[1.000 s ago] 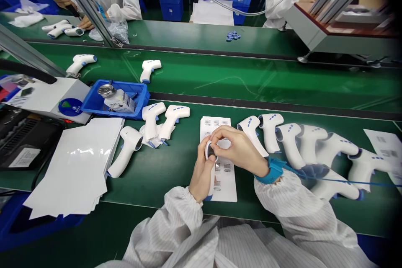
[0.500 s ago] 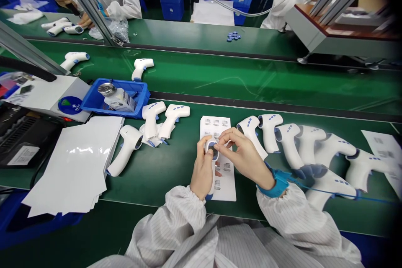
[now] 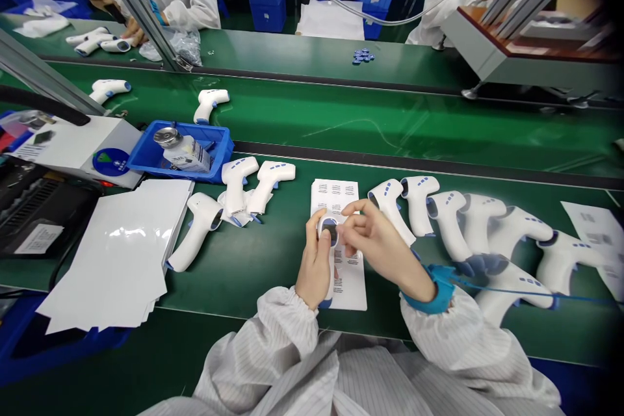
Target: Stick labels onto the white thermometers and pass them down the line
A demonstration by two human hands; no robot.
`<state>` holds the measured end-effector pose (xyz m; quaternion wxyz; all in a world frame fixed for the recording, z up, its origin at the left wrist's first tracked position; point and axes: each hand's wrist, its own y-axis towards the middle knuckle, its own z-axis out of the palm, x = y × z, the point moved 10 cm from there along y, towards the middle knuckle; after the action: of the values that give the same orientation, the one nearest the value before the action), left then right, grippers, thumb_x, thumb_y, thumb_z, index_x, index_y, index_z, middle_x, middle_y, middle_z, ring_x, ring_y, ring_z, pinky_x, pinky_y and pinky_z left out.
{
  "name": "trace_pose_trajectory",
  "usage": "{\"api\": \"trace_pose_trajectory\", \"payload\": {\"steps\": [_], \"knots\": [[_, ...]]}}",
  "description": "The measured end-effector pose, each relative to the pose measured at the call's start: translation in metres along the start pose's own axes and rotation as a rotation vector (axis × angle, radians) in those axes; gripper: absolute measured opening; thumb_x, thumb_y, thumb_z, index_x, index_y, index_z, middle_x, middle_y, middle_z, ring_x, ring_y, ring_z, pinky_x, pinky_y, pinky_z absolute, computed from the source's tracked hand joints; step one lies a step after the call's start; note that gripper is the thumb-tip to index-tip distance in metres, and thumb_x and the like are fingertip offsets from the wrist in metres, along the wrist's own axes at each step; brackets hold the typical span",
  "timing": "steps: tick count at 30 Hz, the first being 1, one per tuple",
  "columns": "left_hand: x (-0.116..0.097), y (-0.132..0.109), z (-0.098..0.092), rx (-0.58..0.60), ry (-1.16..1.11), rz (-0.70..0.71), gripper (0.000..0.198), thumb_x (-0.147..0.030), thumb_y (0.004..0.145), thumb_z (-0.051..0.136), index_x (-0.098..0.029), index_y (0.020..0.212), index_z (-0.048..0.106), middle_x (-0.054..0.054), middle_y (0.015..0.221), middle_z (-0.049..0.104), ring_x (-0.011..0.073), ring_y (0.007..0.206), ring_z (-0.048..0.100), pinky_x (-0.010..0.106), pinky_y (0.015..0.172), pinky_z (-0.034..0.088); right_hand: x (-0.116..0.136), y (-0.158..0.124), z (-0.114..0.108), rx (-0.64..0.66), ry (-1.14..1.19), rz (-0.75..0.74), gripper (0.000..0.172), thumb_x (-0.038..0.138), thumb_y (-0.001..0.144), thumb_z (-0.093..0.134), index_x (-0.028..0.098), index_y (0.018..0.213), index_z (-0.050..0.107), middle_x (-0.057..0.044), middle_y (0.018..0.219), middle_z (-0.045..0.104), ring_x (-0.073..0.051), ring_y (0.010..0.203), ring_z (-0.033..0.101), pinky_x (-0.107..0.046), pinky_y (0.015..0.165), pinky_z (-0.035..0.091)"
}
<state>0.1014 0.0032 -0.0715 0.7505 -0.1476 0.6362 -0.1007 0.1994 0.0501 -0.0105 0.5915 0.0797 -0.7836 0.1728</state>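
Observation:
My left hand (image 3: 314, 266) is wrapped round the grip of a white thermometer gun (image 3: 328, 229), held upright with its dark screen end facing me. My right hand (image 3: 375, 240) is beside that screen end, its fingertips pinched against it; anything between them is too small to make out. A blue wrist strap (image 3: 435, 286) with a cord is on my right wrist. Under my hands lies a white label sheet (image 3: 341, 198) on the green bench (image 3: 273, 253). A row of several more white guns (image 3: 453, 221) lies to the right.
Three guns (image 3: 234, 192) lie left of the sheet, beside a stack of white sheets (image 3: 121, 253). A blue tray (image 3: 146, 156) holds a bottle (image 3: 182, 149). Two guns (image 3: 207, 103) ride the green belt behind. Other people in white coats work across the line.
My right hand slid down from over the gun's screen end to its right side, and the dark screen now shows. The two guns on the belt drifted left.

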Motion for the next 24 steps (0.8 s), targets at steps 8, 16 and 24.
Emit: {"api": "trace_pose_trajectory", "payload": {"steps": [8,16,24], "knots": [[-0.011,-0.007,0.010,0.161,-0.033,0.006,0.066,-0.032,0.085,0.058,-0.035,0.141,0.024,0.007,0.120,0.051,0.0089,0.054,0.051,0.027,0.049,0.047,0.027,-0.001,0.005,-0.041,-0.193,-0.354,0.029,0.026,0.083,0.067,0.026,0.110,0.059,-0.007,0.115,0.061,-0.024,0.113,0.056,-0.043,0.095,0.048],[-0.026,-0.013,0.009,0.116,-0.129,0.004,0.070,-0.009,0.077,0.053,-0.034,0.138,0.027,0.003,0.108,0.055,0.0064,0.047,0.046,0.025,0.046,0.046,0.037,-0.004,-0.014,-0.299,-0.146,-0.361,0.010,0.025,0.093,0.054,0.025,0.091,0.064,-0.005,0.096,0.069,-0.021,0.095,0.063,-0.036,0.085,0.051],[-0.063,0.018,-0.014,0.044,0.270,0.180,0.058,-0.031,0.095,0.042,-0.032,0.149,0.020,0.007,0.147,0.040,0.0232,0.136,0.039,0.039,0.108,0.037,-0.025,0.026,0.033,0.222,-0.030,0.079,0.017,0.034,0.087,0.055,0.021,0.098,0.053,-0.001,0.077,0.062,-0.018,0.070,0.063,-0.030,0.063,0.053]]}}
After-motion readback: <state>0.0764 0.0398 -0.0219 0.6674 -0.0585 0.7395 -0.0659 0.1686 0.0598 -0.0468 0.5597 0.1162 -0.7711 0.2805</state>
